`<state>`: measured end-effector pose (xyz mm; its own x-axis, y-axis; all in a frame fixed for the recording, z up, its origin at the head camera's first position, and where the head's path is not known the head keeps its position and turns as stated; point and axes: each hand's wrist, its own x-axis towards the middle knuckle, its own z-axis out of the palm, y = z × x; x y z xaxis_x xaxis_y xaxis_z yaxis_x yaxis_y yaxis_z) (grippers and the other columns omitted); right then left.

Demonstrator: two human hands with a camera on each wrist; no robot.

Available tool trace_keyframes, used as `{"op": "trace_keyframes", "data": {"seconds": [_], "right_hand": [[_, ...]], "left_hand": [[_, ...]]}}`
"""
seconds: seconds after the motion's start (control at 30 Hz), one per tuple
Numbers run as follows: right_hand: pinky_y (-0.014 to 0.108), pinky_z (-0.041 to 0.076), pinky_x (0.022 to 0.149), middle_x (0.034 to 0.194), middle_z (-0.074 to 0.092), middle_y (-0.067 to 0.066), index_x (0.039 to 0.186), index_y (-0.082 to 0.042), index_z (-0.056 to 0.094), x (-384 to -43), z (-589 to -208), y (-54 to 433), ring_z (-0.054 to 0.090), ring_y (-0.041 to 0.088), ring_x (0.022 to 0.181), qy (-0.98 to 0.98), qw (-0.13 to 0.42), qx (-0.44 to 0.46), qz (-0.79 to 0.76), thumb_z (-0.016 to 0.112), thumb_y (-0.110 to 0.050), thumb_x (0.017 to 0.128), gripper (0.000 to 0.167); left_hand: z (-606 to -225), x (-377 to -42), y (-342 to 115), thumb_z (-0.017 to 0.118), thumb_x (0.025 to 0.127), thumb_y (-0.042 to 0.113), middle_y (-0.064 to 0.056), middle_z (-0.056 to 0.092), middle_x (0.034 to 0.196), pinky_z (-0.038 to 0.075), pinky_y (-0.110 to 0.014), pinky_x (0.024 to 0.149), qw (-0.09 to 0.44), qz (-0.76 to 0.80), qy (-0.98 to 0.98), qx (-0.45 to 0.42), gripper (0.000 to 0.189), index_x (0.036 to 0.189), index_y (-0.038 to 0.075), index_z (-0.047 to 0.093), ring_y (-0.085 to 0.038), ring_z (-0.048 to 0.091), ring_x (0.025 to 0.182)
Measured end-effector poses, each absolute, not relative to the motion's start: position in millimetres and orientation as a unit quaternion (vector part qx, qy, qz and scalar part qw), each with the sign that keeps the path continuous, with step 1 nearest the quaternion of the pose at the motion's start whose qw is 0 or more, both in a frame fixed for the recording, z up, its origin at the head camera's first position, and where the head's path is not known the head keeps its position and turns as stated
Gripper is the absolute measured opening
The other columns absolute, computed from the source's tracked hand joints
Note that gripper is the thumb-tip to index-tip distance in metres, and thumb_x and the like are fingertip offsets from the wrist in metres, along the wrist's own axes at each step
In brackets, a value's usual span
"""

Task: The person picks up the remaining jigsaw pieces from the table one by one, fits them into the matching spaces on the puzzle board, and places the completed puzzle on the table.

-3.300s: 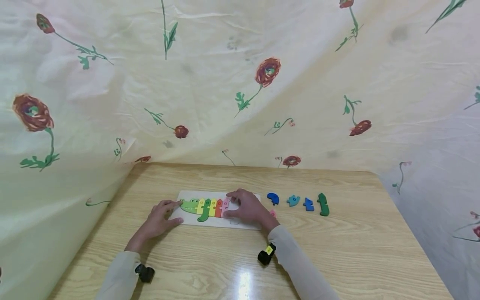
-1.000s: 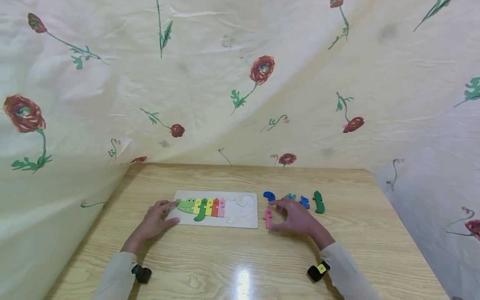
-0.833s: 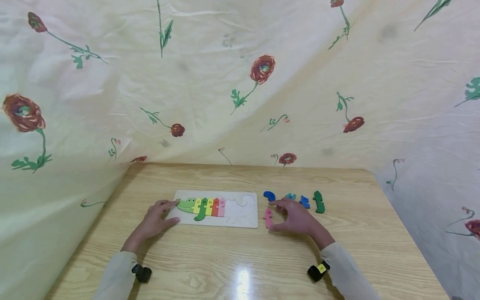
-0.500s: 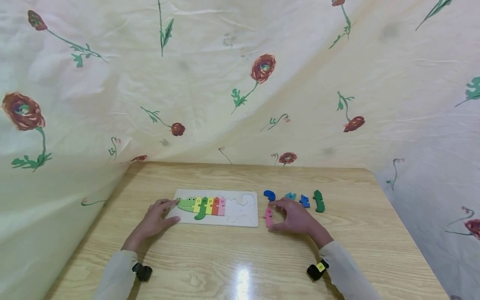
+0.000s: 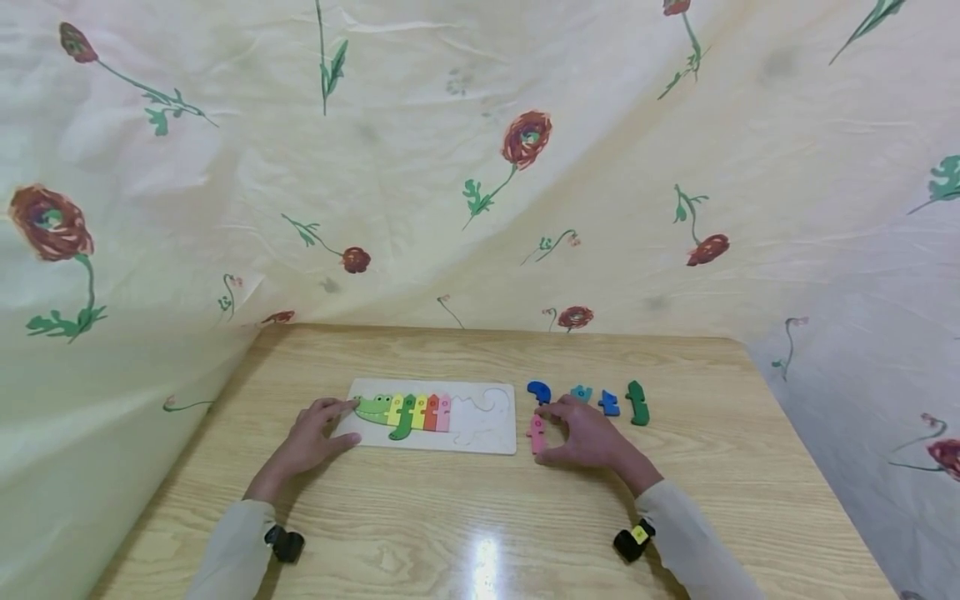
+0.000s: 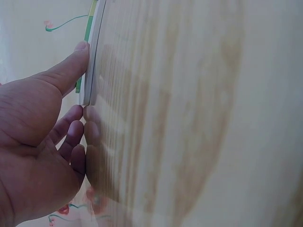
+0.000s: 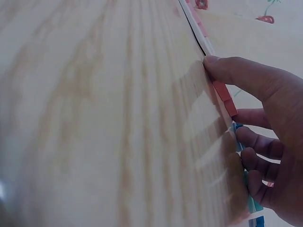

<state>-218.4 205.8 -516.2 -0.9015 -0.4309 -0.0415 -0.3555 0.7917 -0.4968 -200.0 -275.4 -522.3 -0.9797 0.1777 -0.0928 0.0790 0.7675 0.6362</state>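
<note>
A white puzzle board (image 5: pixel 483 442) lies on the wooden table, with a crocodile partly filled in by a green head (image 5: pixel 372 409) and coloured body pieces, the rightmost one light pink (image 5: pixel 444 414). My left hand (image 5: pixel 306 440) rests on the board's left end, thumb and index finger spread; in the left wrist view the thumb (image 6: pixel 75 66) presses at the board's edge. Right of the board lies a pink puzzle piece (image 5: pixel 537 435). My right hand (image 5: pixel 588 435) pinches it end to end between thumb and index finger, the piece still flat on the table.
Behind the right hand lie a dark blue curved piece (image 5: pixel 538 391), a light blue piece (image 5: pixel 581 392), a blue piece (image 5: pixel 609 404) and a long green piece (image 5: pixel 637 403). Flower-printed cloth (image 5: pixel 420 167) surrounds the table (image 5: pixel 405 517) at the back and sides.
My right hand has moved right, off the board and the light pink piece placed there, to the loose pink piece, where its fingers have closed slightly. My left hand has stayed on the board.
</note>
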Motion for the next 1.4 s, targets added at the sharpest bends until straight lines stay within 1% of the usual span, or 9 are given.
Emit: {"op": "trace_keyframes", "data": {"seconds": [0.23, 0.5, 0.73, 0.9, 1.0, 1.17, 1.4], "right_hand": [[0.036, 0.051, 0.082, 0.106, 0.059, -0.004, 0.130, -0.014, 0.069, -218.2, -517.5, 205.8, 0.053, 0.014, 0.092, 0.945, 0.061, -0.216, -0.240, 0.088, -0.057, 0.072, 0.075], [0.035, 0.050, 0.082, 0.105, 0.060, -0.006, 0.128, -0.012, 0.069, -216.7, -512.7, 205.8, 0.052, 0.012, 0.092, 0.944, 0.062, -0.219, -0.239, 0.088, -0.057, 0.072, 0.074], [0.031, 0.049, 0.076, 0.103, 0.059, -0.008, 0.126, -0.014, 0.069, -216.1, -503.0, 202.3, 0.053, 0.011, 0.088, 0.944, 0.050, -0.234, -0.226, 0.088, -0.056, 0.072, 0.070], [0.029, 0.048, 0.071, 0.103, 0.061, -0.006, 0.124, -0.014, 0.070, -220.8, -496.3, 199.0, 0.054, 0.012, 0.085, 0.943, 0.029, -0.245, -0.224, 0.089, -0.053, 0.072, 0.067], [0.030, 0.048, 0.073, 0.105, 0.063, -0.004, 0.125, -0.013, 0.070, -223.0, -491.9, 197.2, 0.055, 0.013, 0.088, 0.942, 0.020, -0.249, -0.223, 0.089, -0.052, 0.072, 0.069], [0.034, 0.050, 0.078, 0.111, 0.065, 0.002, 0.128, -0.010, 0.069, -224.1, -483.3, 192.9, 0.058, 0.017, 0.093, 0.938, 0.017, -0.256, -0.231, 0.089, -0.051, 0.073, 0.071], [0.039, 0.052, 0.081, 0.111, 0.065, 0.005, 0.127, -0.010, 0.069, -223.6, -472.6, 182.8, 0.060, 0.023, 0.094, 0.932, 0.009, -0.271, -0.241, 0.089, -0.050, 0.074, 0.069]], "left_hand": [[-521.9, -200.5, -275.8, 0.075, 0.094, 0.033, -0.026, 0.041, 0.150, 0.037, -0.064, 0.102, 0.079, 0.336, 0.937, 0.061, 0.065, 0.151, 0.013, 0.051, -0.044, 0.040, 0.128], [-521.7, -198.8, -275.1, 0.075, 0.094, 0.032, -0.026, 0.042, 0.149, 0.037, -0.064, 0.101, 0.076, 0.337, 0.936, 0.062, 0.064, 0.151, 0.013, 0.052, -0.043, 0.040, 0.127], [-522.9, -199.1, -275.5, 0.075, 0.094, 0.033, -0.026, 0.042, 0.149, 0.036, -0.065, 0.102, 0.076, 0.337, 0.936, 0.061, 0.065, 0.151, 0.014, 0.051, -0.043, 0.040, 0.127], [-523.4, -200.0, -276.6, 0.075, 0.094, 0.034, -0.026, 0.042, 0.149, 0.036, -0.065, 0.101, 0.074, 0.336, 0.937, 0.065, 0.065, 0.151, 0.014, 0.051, -0.043, 0.040, 0.126], [-523.9, -200.1, -277.0, 0.075, 0.094, 0.034, -0.026, 0.042, 0.149, 0.035, -0.065, 0.101, 0.073, 0.335, 0.937, 0.066, 0.065, 0.151, 0.014, 0.051, -0.044, 0.040, 0.126], [-523.0, -199.8, -276.5, 0.075, 0.094, 0.034, -0.026, 0.041, 0.150, 0.035, -0.066, 0.102, 0.075, 0.335, 0.937, 0.063, 0.065, 0.151, 0.014, 0.051, -0.044, 0.039, 0.127], [-521.3, -199.2, -276.0, 0.075, 0.094, 0.033, -0.027, 0.041, 0.149, 0.036, -0.066, 0.101, 0.074, 0.335, 0.937, 0.066, 0.065, 0.151, 0.013, 0.051, -0.044, 0.039, 0.127]]}}
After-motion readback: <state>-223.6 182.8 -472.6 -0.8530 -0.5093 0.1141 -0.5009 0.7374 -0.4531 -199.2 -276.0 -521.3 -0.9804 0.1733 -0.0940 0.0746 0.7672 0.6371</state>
